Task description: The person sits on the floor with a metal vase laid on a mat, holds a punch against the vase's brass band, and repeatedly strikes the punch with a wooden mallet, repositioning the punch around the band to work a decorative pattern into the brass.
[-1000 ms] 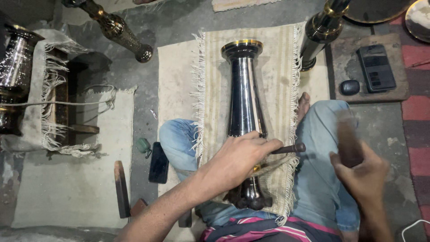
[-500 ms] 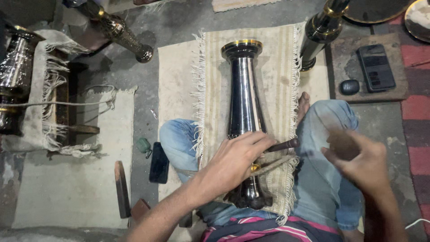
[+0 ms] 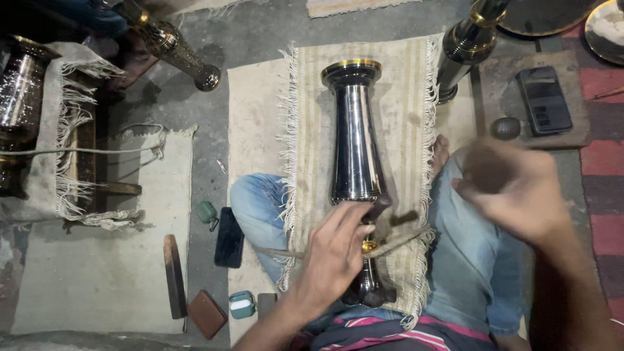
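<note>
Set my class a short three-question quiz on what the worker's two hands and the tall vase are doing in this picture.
1. True or false: the dark vase stands upright.
2. Which hand presses the thin tool to the vase? A left, B right
3. What lies under the vase?

Key:
1. False; it lies across the lap.
2. A, the left hand; the right hand is raised, blurred, gripping a dark object.
3. A fringed striped cloth.

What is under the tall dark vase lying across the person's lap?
The dark vase lies on a striped, fringed cloth spread over the jeans-clad legs. The left hand covers its narrow part, so what lies beneath there is hidden.
</note>
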Available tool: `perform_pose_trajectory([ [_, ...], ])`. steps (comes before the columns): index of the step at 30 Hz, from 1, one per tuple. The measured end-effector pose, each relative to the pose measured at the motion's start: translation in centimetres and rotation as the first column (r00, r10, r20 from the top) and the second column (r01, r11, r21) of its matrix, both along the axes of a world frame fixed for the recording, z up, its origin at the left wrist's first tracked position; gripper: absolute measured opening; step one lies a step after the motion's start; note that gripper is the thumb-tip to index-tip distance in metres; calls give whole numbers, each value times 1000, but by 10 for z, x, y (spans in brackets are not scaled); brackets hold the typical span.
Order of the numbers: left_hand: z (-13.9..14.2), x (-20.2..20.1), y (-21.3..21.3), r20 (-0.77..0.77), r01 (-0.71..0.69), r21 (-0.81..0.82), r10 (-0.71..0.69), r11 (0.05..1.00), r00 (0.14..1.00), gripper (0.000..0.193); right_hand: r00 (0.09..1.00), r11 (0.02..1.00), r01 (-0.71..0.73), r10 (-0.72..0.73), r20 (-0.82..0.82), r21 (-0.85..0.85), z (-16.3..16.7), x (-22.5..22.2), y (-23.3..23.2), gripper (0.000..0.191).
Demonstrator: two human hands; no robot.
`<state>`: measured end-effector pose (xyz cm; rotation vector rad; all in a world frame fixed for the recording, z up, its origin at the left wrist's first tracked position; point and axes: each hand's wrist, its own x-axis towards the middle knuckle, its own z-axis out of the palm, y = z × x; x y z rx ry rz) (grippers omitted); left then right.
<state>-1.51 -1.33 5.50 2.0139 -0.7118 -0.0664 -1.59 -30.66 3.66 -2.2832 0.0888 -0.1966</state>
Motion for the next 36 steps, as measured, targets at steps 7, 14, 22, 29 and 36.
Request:
perform_pose_trajectory([
  [7,-35,-17,-14,135,-298,-29,299,954,945,28,966,868,-249,257,-41,-429,52,27,26,56],
  [14,-32,-11,-5,86,-218,-38,221,975,971,24,959,804,-268,275,-68,-531,57,24,30,56],
  [22,-2,19,9,53,170,-15,-169,985,984,34,992,949,-84,109,68,-305,40,15,23,47],
  [29,7,24,6,41,216,20,-217,976,975,40,997,976,-61,71,39,-207,3,-5,5,55],
  [36,6,35,6,23,319,97,-323,943,946,42,996,994,-81,83,17,-71,-35,-27,-15,40],
])
